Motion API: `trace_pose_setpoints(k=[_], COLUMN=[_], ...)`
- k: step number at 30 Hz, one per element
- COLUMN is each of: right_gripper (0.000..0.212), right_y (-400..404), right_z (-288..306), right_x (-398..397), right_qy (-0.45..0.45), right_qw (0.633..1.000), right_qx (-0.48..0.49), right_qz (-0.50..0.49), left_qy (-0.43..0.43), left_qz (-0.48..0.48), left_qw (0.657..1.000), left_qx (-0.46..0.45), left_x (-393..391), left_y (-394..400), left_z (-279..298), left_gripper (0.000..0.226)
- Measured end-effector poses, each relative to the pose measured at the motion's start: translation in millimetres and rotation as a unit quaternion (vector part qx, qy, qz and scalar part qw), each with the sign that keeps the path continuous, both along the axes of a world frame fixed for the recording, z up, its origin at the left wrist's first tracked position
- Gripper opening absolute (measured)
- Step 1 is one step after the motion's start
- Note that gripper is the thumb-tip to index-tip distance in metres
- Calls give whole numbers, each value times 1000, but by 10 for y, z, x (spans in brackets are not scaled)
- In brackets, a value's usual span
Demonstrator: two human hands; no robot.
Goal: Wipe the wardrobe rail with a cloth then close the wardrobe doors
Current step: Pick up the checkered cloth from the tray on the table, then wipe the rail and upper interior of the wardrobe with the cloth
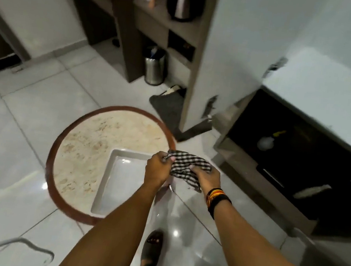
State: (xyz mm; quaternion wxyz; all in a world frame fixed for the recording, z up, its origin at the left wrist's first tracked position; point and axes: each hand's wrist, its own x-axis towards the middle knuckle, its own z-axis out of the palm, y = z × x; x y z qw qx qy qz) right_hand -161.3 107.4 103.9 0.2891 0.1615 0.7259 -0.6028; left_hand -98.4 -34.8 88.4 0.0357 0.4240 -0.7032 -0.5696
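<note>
Black-and-white checked cloth [189,168] is stretched between a person's two bare hands, held just above the near right edge of a round table [108,162]. The left hand [158,168] is closed on the cloth's left corner, fingers curled tight; the right hand [205,178] is clamped on the bunched right side, with coloured bands [217,198] around its wrist. A white rectangular tray [116,183] rests on the table's speckled top, partly under the left forearm. Beyond the table to the right, white wardrobe doors [231,57] stand open, showing a dark lower compartment; the rail cannot be seen. Behind the table, a shelf unit carries a steel kettle [184,0], and a small steel bin [154,67] stands on the floor at its base. A dark mat [167,105] lies between the table and the nearer door. Glossy white tiles [22,117] surround the table. One sandalled foot [152,248] shows on the table's near side, between the forearms.
</note>
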Motion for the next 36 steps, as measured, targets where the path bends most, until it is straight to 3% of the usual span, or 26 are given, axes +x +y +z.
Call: trace_pose_setpoints(k=[11,18,23,26,28,30,33,36], right_gripper=[7,16,3,19,25,24,22,28], right_y=[2010,3039,3430,3548,3611,3634,3616,3568], right_z=[1640,3084,3952,4424,4808,5251,6010,6757], right_x=[-821,-1417,-1874,-2221,-2482,-2738,-3127,-3417], right_qy=[164,293,391,444,482,527,575,614], right_qw=[976,936,899,871,846,809,708,618], right_qx=[-44,-65,-67,-48,-35,38,223,278], right_qz=[-138,-186,-184,-206,-224,-259,-344,-404], left_qy=[142,276,362,410,450,499,563,614], left_qz=[-188,-246,-267,-270,-268,-265,-276,-290], left_qw=[971,921,879,857,838,811,766,721], left_qx=[-50,-124,-155,-157,-156,-152,-143,-139], left_x=[-1384,-2280,-2828,-3224,-3553,-3873,-4327,-4643], left_y=[1717,2697,3024,3120,3158,3201,3265,3321], left_z=[1538,3091,4041,4471,4805,5210,5913,6605], left_gripper=[23,22,21,26,32,36,44,45])
